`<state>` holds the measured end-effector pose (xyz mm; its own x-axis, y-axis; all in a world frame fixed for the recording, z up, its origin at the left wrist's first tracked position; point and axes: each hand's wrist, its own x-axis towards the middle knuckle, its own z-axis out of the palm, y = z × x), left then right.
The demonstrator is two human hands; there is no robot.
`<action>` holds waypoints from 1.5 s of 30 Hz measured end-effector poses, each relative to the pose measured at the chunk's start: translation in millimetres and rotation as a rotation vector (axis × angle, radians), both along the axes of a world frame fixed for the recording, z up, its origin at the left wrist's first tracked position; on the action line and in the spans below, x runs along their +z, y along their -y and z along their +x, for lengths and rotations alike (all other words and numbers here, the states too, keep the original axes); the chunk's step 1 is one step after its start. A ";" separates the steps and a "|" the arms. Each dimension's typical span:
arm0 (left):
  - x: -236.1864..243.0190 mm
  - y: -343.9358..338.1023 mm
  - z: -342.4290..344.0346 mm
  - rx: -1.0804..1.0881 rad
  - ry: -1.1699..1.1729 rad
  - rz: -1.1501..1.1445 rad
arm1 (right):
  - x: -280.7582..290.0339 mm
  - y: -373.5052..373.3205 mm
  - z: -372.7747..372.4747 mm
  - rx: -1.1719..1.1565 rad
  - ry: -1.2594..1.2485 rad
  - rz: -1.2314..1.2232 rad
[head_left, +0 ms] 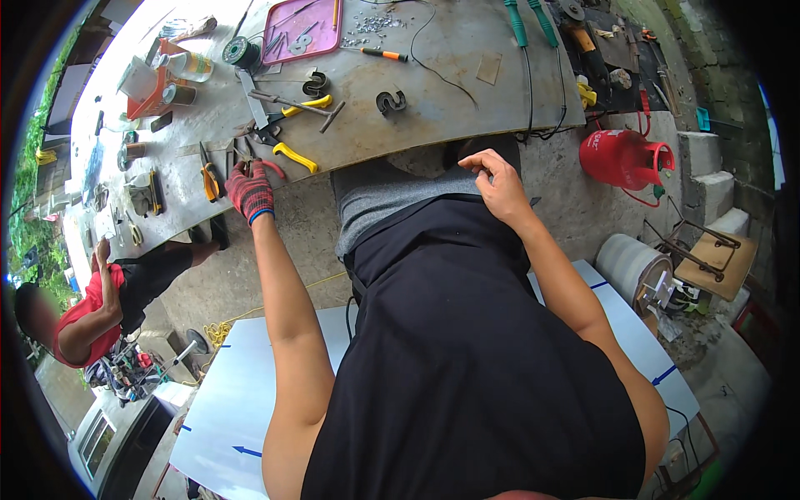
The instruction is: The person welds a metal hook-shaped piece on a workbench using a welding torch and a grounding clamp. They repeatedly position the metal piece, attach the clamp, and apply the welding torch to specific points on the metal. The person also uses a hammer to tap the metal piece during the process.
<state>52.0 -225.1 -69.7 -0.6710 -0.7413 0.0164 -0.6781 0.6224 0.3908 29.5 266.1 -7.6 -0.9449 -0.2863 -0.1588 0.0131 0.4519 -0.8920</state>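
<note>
My left hand (pixel 252 198), in a red and dark knitted glove, is closed around red-handled pliers (pixel 273 170) at the near edge of the metal workbench (pixel 450 75). The pliers' jaws point away from me over the bench. Orange-handled pliers (pixel 210 180) lie just left of the glove. To its right is a large cutter with yellow handles (pixel 296 157), with a T-shaped metal bar (pixel 325 117) beside it. My bare right hand (pixel 500 185) hovers over my lap, fingers loosely bent and apart, with nothing visible in it. Farther back lies a dark C-shaped metal piece (pixel 390 102).
A pink tray (pixel 340 37) of metal bits, a green wire spool (pixel 242 52) and an orange basket (pixel 150 104) stand farther back. Green-handled cabled tools (pixel 517 25) hang over the right side. A red gas cylinder (pixel 617 158) is at right. Another person (pixel 104 304) works at left.
</note>
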 end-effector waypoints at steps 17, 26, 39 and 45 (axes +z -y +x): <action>26.0 -200.6 -68.0 -0.730 -0.240 0.085 | 6.3 5.2 -3.0 0.028 -0.022 -0.030; 5.7 -221.0 -106.4 -0.726 -0.054 0.108 | 1.6 -9.5 3.8 -0.005 -0.042 -0.001; 72.2 -242.6 -71.1 -0.728 -0.605 0.264 | 4.7 3.5 3.2 0.022 -0.014 0.023; 95.1 -255.2 -58.6 -0.630 -0.605 0.415 | 7.2 7.1 2.5 0.039 -0.010 0.030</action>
<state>-6.6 30.2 25.5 -0.9114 -0.2734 0.3076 0.1211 0.5362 0.8353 31.9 259.0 -0.4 -0.9348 -0.3178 -0.1585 -0.0139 0.4787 -0.8779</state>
